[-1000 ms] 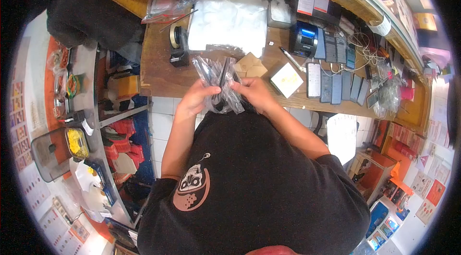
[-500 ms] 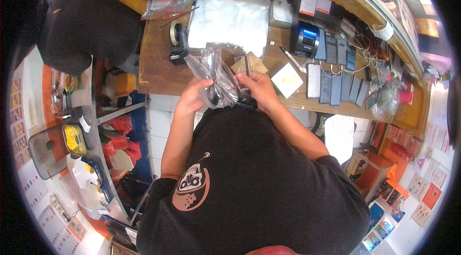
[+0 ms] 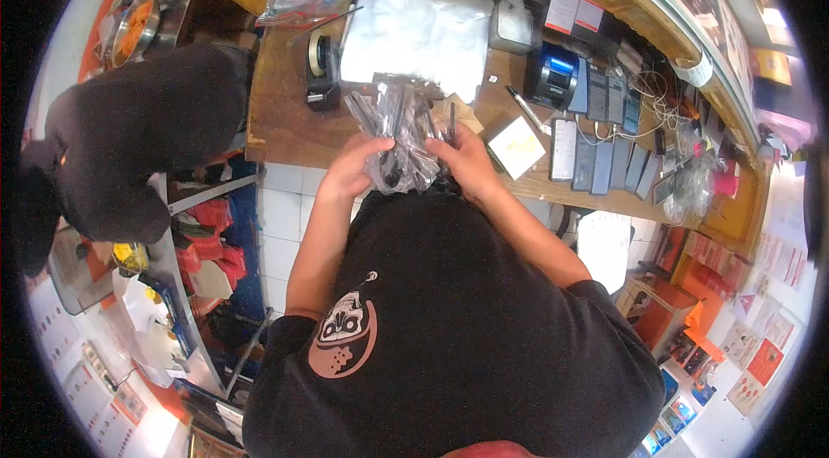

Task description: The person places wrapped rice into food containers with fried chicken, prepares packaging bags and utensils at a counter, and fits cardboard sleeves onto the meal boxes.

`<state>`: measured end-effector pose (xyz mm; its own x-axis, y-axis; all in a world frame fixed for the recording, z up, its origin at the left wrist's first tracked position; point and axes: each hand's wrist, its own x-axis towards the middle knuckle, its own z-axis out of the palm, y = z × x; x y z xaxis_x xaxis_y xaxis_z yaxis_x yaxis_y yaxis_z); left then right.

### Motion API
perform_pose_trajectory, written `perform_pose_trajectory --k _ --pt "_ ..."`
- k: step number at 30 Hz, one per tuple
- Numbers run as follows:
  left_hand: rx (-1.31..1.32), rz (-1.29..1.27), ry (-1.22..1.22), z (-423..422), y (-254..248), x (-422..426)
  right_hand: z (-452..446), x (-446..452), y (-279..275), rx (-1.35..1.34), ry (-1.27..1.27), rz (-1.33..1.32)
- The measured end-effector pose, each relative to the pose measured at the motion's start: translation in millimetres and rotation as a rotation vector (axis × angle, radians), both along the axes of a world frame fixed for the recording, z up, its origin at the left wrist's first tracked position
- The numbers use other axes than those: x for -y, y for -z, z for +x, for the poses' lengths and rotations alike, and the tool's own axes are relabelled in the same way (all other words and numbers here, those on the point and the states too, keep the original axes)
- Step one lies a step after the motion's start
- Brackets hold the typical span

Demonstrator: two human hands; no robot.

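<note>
A crumpled clear plastic bag (image 3: 401, 143) is stretched between my two hands, just above my lap at the table's front edge. Dark strips show through or along the plastic, but I cannot make out what they are. My left hand (image 3: 351, 164) pinches the bag's left side between thumb and fingers. On the other side, my right hand (image 3: 468, 163) is closed on the bag's right side, thumb on top. A thin dark piece (image 3: 451, 118) sticks up by the right thumb. Behind the right hand lies a brown paper piece (image 3: 465, 113).
White plastic sheets (image 3: 414, 35) lie at the table's back, beside a tape dispenser (image 3: 321, 78). To the right are a pen (image 3: 525, 107), a white square card (image 3: 516, 147), a small printer (image 3: 553, 76), several phones (image 3: 563, 149) and tangled cables. A person in dark clothes (image 3: 151, 126) bends at the left.
The plastic between my hands has shifted and bunched up differently, with its upper end spread more. At the left, the other person has moved lower, uncovering a metal pan.
</note>
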<state>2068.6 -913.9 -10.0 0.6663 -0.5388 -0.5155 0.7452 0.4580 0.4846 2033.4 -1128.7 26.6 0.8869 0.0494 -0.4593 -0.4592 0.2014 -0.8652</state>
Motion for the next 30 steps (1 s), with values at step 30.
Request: perform_pose_trajectory --k 30 --pt "0.082 0.129 -0.154 -16 -11 -29 202 28 12 0.4 0.452 -0.195"
